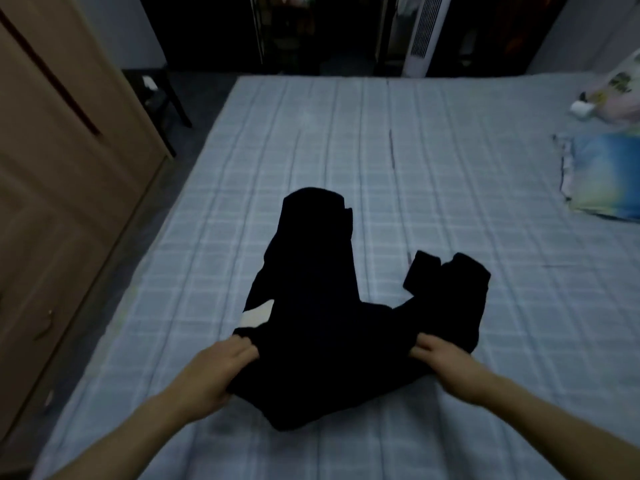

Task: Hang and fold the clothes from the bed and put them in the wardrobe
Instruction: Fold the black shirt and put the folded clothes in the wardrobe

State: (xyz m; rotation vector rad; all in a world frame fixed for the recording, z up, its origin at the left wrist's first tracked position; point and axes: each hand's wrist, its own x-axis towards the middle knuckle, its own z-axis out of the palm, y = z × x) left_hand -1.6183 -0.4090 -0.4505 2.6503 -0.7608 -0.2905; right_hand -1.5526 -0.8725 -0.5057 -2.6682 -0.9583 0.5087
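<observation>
1. Two bare forearms come in from the bottom corners of the frame and meet a black garment (311, 327) lying low in the centre.
2. The left hand (214, 370) grips the garment's near-left edge, fingers curled over the cloth.
3. The right hand (446, 363) grips the near-right edge, fingers tucked into the fabric. The hands are well apart, one on each side of the garment.
4. The garment lies on the bed (398, 174), spread in a rough V: one arm runs up toward mid-frame, the other bends to the right and ends in two folded cuffs. A pale label (258, 315) shows on its left side.
5. The bed has a light blue checked sheet and fills most of the frame.
6. At the right edge, mid-height, a blue and yellow pillow (604, 178) lies on the sheet; above it, in the upper right, sit a floral bundle (620, 95) and a small white object (581, 108), too blurred to tell.
7. The wooden wardrobe (52, 188) stands along the left edge.
8. At the top, past the bed, a white standing unit with a grille (423, 32) rises against a dark background.
</observation>
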